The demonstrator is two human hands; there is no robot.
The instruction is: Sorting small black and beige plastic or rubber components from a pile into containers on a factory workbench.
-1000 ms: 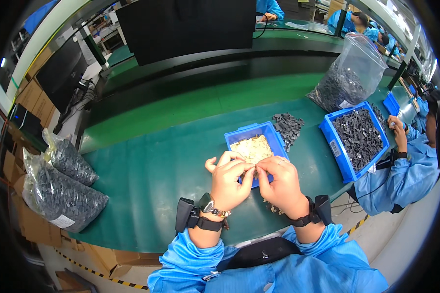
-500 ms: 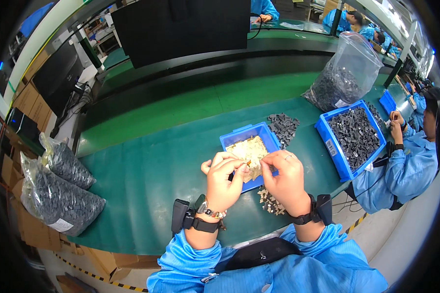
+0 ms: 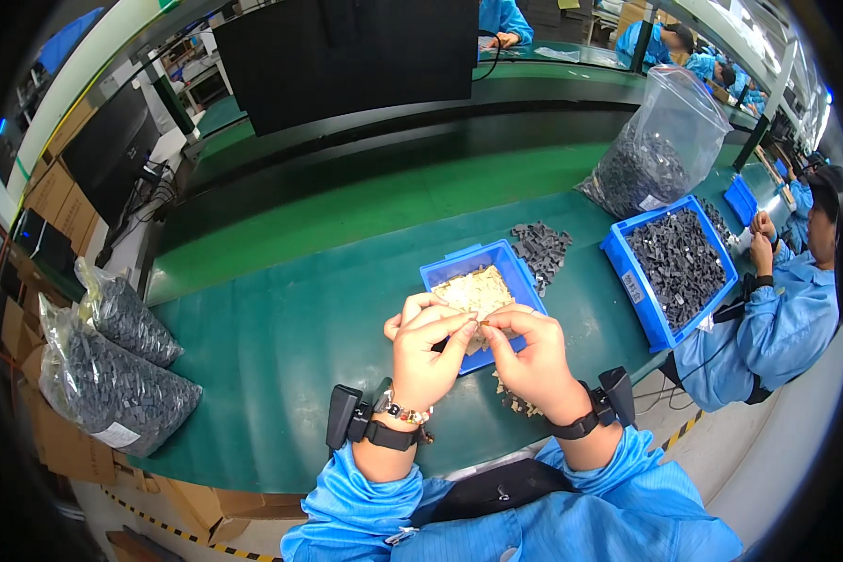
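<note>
My left hand (image 3: 429, 342) and my right hand (image 3: 534, 361) meet fingertip to fingertip over the near side of a blue bin (image 3: 529, 292). Between the left thumb and forefinger is a tiny orange-brown piece (image 3: 483, 323), mostly covered by fingers. My right thumb and forefinger are pinched against it; whether they hold a second piece cannot be made out. Pale cream flat pieces (image 3: 478, 290) fill much of the bin. Small tan pieces (image 3: 520, 403) lie on the green table beneath my right hand, partly hidden by it. A pile of dark grey pieces (image 3: 541, 251) lies beyond the bin's right corner.
To the right stands a larger blue bin (image 3: 660, 328) of dark pieces, with a clear bag (image 3: 660, 155) of dark pieces behind it. Bags of dark pieces (image 3: 131, 393) sit at the table's left end. A co-worker in blue (image 3: 777, 314) works at right. A black panel (image 3: 347, 61) hangs ahead.
My right hand has moved left and slightly down, so its fingertips now meet those of my left hand. The left hand stays nearly in place, and less of the orange-brown piece shows.
</note>
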